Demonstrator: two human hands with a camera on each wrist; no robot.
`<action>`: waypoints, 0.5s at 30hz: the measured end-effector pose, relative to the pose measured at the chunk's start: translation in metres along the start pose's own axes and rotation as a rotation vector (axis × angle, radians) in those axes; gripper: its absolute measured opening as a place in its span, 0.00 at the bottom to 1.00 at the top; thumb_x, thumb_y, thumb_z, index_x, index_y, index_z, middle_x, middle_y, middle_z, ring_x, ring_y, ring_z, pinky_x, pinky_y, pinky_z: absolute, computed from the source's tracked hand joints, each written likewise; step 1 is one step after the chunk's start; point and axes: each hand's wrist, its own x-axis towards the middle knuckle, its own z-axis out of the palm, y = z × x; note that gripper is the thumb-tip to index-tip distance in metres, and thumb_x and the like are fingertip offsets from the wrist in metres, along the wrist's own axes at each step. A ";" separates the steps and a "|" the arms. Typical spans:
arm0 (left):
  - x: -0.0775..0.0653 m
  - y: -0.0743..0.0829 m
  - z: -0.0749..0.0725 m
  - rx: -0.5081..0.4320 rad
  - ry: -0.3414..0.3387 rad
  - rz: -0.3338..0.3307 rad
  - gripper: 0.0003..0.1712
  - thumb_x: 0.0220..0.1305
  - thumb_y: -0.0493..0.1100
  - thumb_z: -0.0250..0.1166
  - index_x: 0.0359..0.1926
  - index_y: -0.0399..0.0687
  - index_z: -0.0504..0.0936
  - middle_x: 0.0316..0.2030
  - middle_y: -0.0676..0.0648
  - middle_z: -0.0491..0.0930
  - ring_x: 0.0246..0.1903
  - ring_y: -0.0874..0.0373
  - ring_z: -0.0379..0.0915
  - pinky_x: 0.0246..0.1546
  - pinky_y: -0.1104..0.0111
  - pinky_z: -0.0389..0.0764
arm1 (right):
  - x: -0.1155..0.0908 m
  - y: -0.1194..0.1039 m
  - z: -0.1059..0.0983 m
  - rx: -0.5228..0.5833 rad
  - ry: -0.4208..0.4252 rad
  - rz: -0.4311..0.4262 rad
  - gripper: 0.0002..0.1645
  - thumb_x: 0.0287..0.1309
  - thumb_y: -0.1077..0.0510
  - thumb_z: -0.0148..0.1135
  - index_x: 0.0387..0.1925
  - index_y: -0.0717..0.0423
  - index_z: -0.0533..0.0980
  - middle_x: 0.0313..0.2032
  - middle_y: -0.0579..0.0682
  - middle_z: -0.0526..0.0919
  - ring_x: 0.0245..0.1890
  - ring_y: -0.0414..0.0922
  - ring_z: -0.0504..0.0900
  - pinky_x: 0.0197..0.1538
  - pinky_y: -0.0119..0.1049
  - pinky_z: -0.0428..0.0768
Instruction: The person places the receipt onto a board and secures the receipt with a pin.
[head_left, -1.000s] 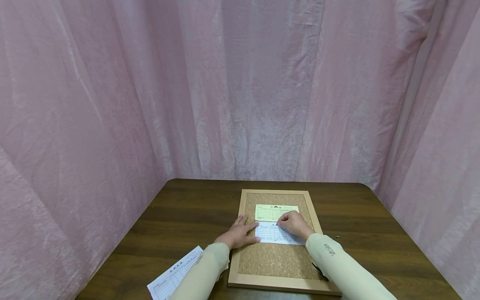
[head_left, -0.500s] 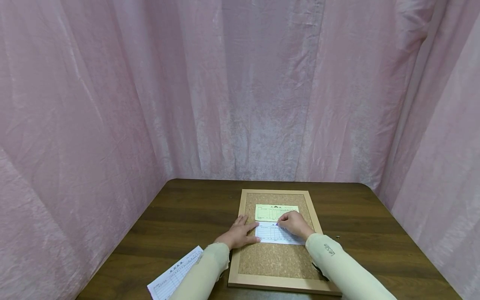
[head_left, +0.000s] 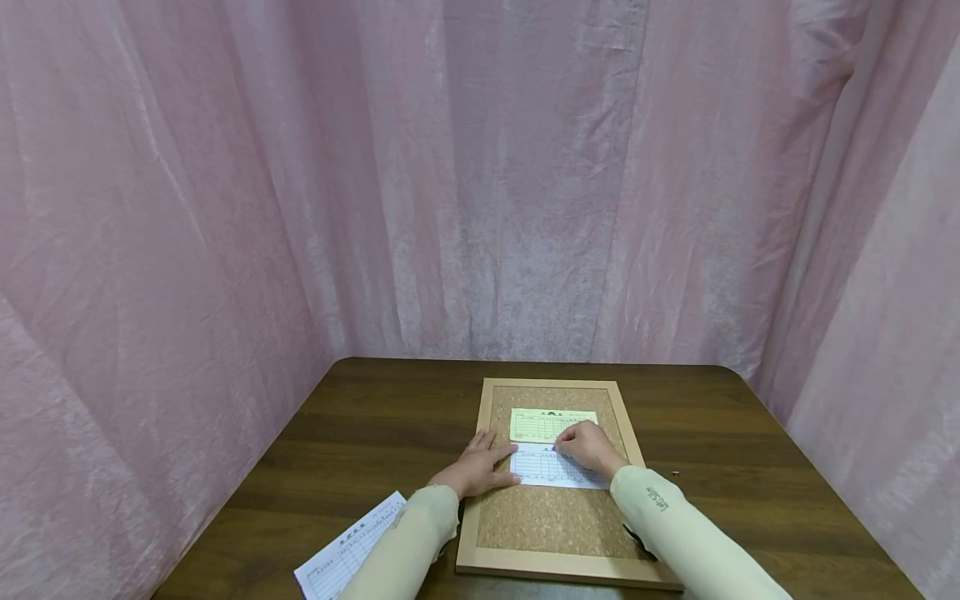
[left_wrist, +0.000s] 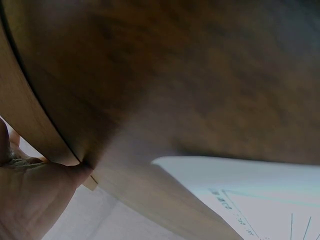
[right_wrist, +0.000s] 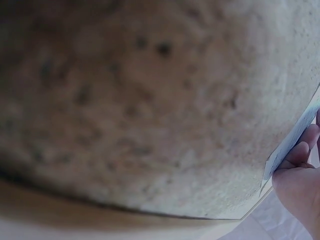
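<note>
A corkboard (head_left: 551,525) in a pale wooden frame lies on the table. White form sheet (head_left: 534,467) is on the cork, just below a yellow-green form sheet (head_left: 531,427). My left hand (head_left: 471,472) rests spread over the board's left frame, its thumb and a finger touching the white sheet's left edge. With bent fingertips, my right hand (head_left: 591,450) pinches a tiny purple thing, perhaps a pushpin (head_left: 554,448), at the white sheet's upper edge; the fingers mostly hide it. In the right wrist view, the right hand (right_wrist: 299,172) lies against the paper (right_wrist: 287,142).
Another white form sheet (head_left: 348,550) lies slanted on the table left of the board, partly under the left sleeve. A tiny metallic object (head_left: 676,473) sits on the brown table (head_left: 720,433) right of the board. Pink curtains (head_left: 525,183) hang around the table.
</note>
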 end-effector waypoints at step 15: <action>0.000 0.000 0.000 -0.015 -0.002 0.000 0.39 0.64 0.63 0.65 0.72 0.59 0.68 0.77 0.39 0.46 0.76 0.43 0.34 0.69 0.41 0.52 | -0.007 -0.007 -0.003 -0.048 0.009 -0.043 0.07 0.59 0.62 0.67 0.26 0.53 0.86 0.29 0.44 0.84 0.29 0.41 0.76 0.38 0.39 0.75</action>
